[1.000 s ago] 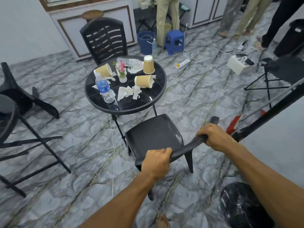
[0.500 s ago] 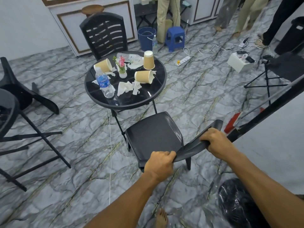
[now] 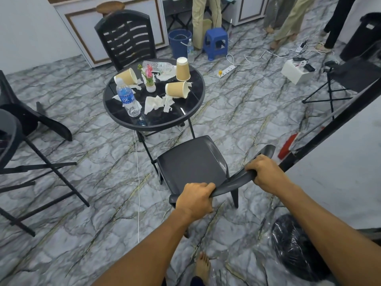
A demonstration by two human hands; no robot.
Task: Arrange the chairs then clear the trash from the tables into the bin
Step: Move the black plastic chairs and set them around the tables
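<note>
A black plastic chair (image 3: 191, 164) stands just in front of me, its seat pointing at the round black table (image 3: 191, 112). My left hand (image 3: 194, 198) grips the top of its backrest near the left end, and my right hand (image 3: 266, 173) grips the same rail further right. On the table lie three paper cups (image 3: 182, 69), crumpled tissues (image 3: 157, 103), an upright water bottle (image 3: 127, 99), a toppled clear bottle (image 3: 157, 66) and a small flower pot (image 3: 150, 86). A bin lined with a black bag (image 3: 296, 246) sits at my lower right.
A second black chair (image 3: 126, 38) stands behind the table. A tipped chair (image 3: 35, 120) and another table (image 3: 12, 141) are at left. Blue bucket (image 3: 179, 43), blue stool (image 3: 215, 42), cables and a power strip (image 3: 226, 70) lie beyond, with people's legs at the back.
The chair has slid a little away from the table toward me and to the right, both hands keeping their grip on the backrest.
</note>
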